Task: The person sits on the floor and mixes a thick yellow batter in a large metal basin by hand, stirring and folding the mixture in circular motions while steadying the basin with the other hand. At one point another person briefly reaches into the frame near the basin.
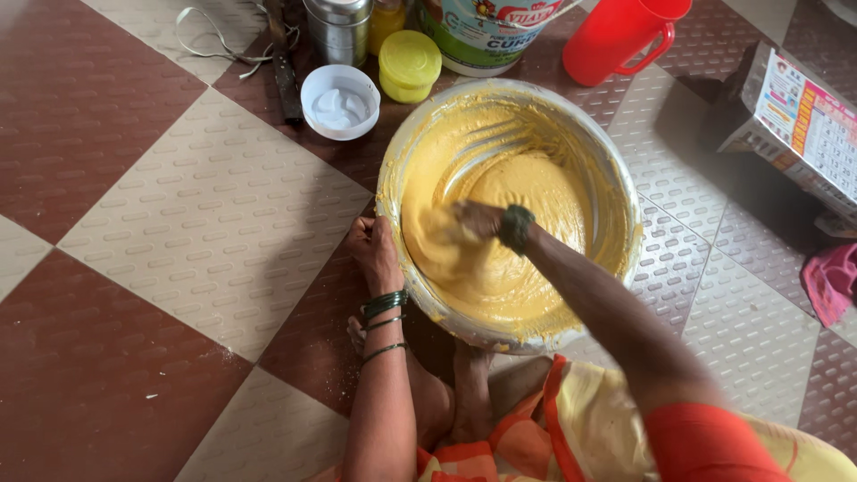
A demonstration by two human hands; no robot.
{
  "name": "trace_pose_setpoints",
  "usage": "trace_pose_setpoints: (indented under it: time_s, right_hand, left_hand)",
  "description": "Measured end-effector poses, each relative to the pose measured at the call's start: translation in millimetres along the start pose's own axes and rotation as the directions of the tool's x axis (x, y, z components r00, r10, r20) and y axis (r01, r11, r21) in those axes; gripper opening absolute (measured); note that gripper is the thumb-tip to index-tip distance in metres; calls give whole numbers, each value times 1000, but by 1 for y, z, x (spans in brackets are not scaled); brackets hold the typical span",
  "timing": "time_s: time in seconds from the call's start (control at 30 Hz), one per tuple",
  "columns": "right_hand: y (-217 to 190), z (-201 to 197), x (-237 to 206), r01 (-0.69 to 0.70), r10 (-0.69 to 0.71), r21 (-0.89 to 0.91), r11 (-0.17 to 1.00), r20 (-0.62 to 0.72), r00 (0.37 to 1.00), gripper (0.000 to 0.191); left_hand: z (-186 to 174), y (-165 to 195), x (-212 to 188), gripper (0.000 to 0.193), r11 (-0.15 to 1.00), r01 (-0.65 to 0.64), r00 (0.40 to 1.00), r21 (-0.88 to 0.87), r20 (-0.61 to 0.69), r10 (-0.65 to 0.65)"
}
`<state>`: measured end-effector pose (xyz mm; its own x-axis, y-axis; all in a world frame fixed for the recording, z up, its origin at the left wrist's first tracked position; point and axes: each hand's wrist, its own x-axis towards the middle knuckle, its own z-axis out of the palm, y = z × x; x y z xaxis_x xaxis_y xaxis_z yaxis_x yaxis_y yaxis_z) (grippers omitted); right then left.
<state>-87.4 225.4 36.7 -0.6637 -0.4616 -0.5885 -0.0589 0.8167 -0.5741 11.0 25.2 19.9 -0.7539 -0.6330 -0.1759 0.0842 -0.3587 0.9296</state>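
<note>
A large steel bowl [616, 192] stands on the tiled floor, tilted toward me, its inside smeared with thick yellow batter [527, 201]. My right hand [464, 223] is sunk in the batter at the bowl's left side, coated in it, fingers curled through the mix. Against the outside of the bowl's left rim rests my left hand [375, 250], gripping the edge. Green bangles ring both wrists. My bare feet lie under the bowl's near edge.
Behind the bowl stand a small white cup with white pieces [339, 101], a yellow lidded container [410, 64], a steel canister [337, 27], a white printed tub [482, 31] and a red plastic mug [620, 36]. A printed carton [803, 120] and pink cloth [830, 281] lie right.
</note>
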Motion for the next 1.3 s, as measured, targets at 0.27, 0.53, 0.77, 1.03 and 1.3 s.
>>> trace_pose_setpoints:
  time_s: [0.27,0.53,0.77,1.03,1.3]
  right_hand:
    - [105,-28,-135,611,-799,-771,180,248,548,46]
    - [84,-71,-7,-248,-175,-657,712,-508,843,46]
    - [-16,49,15,64,-188,-525,849,-186,964,48]
    - [100,-34,-147,103,108,-614,782,297,949,20]
    - [81,-61,3,-204,-220,-463,862,-706,673,37]
  left_hand:
    - [-1,-6,1,29,1000,20,999,-23,28,-19]
    - [-1,-2,-1,29,999,54,999,-5,3,-54]
    - [-5,0,-5,32,1000,15,1000,2,19,-15]
    - [-3,-3,-6,29,998,62,998,5,20,-62]
    - [-4,-2,-7,29,998,52,999,20,0,-52]
